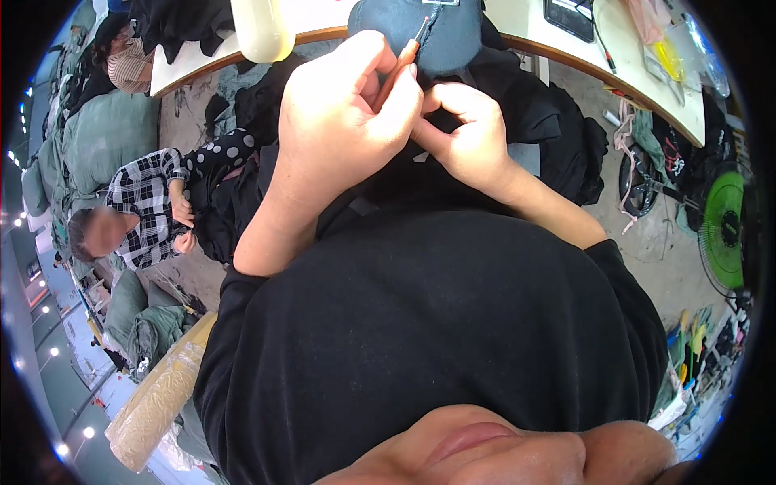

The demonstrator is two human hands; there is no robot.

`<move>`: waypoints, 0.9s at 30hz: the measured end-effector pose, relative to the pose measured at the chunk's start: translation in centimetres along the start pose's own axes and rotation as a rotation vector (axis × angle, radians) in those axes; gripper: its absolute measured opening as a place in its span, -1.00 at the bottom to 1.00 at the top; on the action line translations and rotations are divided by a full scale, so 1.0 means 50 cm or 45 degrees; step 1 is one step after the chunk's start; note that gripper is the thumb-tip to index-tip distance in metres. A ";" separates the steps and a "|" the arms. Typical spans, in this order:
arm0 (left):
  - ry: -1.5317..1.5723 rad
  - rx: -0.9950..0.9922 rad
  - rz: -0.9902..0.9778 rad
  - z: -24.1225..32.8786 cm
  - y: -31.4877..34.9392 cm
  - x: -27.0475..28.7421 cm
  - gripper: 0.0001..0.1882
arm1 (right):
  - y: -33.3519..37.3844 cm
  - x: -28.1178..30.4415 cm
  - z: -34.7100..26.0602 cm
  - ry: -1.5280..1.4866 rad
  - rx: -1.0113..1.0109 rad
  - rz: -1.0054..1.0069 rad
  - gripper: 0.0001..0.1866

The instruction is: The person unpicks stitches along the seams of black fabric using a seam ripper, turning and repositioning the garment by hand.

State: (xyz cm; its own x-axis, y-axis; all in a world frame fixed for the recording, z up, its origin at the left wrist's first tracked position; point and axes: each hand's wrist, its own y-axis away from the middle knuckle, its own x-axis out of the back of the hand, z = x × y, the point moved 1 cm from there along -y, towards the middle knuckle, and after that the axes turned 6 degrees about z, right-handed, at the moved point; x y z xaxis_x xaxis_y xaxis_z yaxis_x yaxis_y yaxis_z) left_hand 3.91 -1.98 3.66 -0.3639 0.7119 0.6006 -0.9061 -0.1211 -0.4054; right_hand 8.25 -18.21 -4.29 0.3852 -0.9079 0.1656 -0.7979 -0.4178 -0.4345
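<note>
My left hand (pixel 343 113) is closed around the orange-brown handle of a small seam ripper (pixel 410 53), held between thumb and fingers. Its thin metal tip points away from me, over a dark blue piece of cloth (pixel 457 44) with a rounded edge. A seam line and a pale label show on that cloth near the tip. Close beside the left hand, my right hand (pixel 473 133) has its thumb and fingers pinched together. What lies between them is hidden. Black cloth (pixel 558 121) hangs below and beyond my hands.
A white table (pixel 525 20) curves across the top, bearing a phone-like dark device (pixel 571 18) and clear plastic bags (pixel 687 48). A cream cylinder (pixel 263 32) stands at its left. Another person (pixel 145 206) sits at left. A green fan (pixel 722 230) is at right.
</note>
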 end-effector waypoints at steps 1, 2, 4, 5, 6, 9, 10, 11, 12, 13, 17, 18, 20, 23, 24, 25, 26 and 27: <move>-0.001 -0.001 -0.001 -0.007 -0.003 -0.005 -0.87 | 0.000 0.000 -0.001 -0.008 -0.015 -0.007 -0.86; 0.046 -0.009 0.030 -0.019 -0.006 -0.012 -0.84 | -0.001 0.002 -0.002 -0.009 -0.015 -0.006 -0.86; 0.093 -0.017 0.061 -0.020 -0.012 -0.015 -0.80 | -0.002 0.004 -0.004 -0.002 -0.039 -0.034 -0.86; 0.031 -0.039 0.054 -0.012 -0.020 -0.013 -0.79 | -0.002 0.003 -0.004 -0.002 -0.039 -0.032 -0.86; -0.030 -0.060 0.048 -0.007 -0.024 -0.011 -0.78 | 0.000 0.002 -0.003 -0.016 -0.045 -0.017 -0.86; -0.049 -0.026 -0.016 -0.015 -0.031 -0.007 -0.84 | 0.003 -0.002 -0.003 -0.034 -0.062 0.017 -0.86; -0.048 -0.025 -0.017 -0.022 -0.034 -0.007 -0.84 | 0.005 -0.003 -0.004 -0.039 -0.072 0.035 -0.86; -0.003 -0.108 0.001 -0.030 -0.037 -0.009 -0.87 | 0.007 -0.006 -0.002 -0.038 -0.075 0.035 -0.86; 0.038 -0.196 0.022 -0.035 -0.041 -0.010 -0.89 | 0.009 -0.008 0.002 -0.048 -0.096 0.040 -0.87; 0.038 -0.198 0.022 -0.039 -0.046 -0.011 -0.89 | 0.011 -0.008 0.004 -0.058 -0.118 0.046 -0.87; 0.564 0.115 -0.120 -0.075 -0.057 -0.023 -0.49 | 0.010 -0.006 0.002 -0.003 -0.075 0.047 -0.88; 0.547 -0.060 -0.079 -0.088 -0.070 -0.028 -0.54 | 0.012 -0.008 0.004 -0.011 -0.068 0.055 -0.88; 0.527 -0.238 -0.034 -0.113 -0.086 -0.030 -0.58 | 0.018 -0.010 0.008 -0.020 -0.057 0.063 -0.88; 0.589 -0.397 -0.241 -0.135 -0.094 -0.017 -0.65 | 0.030 -0.011 0.017 -0.125 -0.116 0.090 -0.87; 0.601 -0.431 -0.279 -0.126 -0.094 -0.011 -0.67 | 0.034 -0.010 0.018 -0.189 -0.201 0.102 -0.86; 0.356 -0.500 -0.237 -0.083 -0.095 -0.001 -0.82 | 0.036 -0.007 0.017 -0.246 -0.291 0.124 -0.86; 0.111 -0.565 -0.192 -0.056 -0.093 0.006 -0.91 | 0.037 0.003 0.013 -0.236 -0.289 0.131 -0.86; 0.100 -0.570 -0.179 -0.051 -0.079 0.012 -0.91 | 0.039 0.016 0.006 -0.301 -0.429 0.121 -0.85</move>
State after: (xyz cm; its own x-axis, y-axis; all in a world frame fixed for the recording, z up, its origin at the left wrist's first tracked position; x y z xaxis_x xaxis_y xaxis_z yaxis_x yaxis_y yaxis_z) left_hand 7.85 0.72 3.86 -0.2112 0.7523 0.6240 -0.7569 0.2781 -0.5914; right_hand 7.15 -19.74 -5.27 0.3671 -0.9262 -0.0861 -0.9269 -0.3565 -0.1175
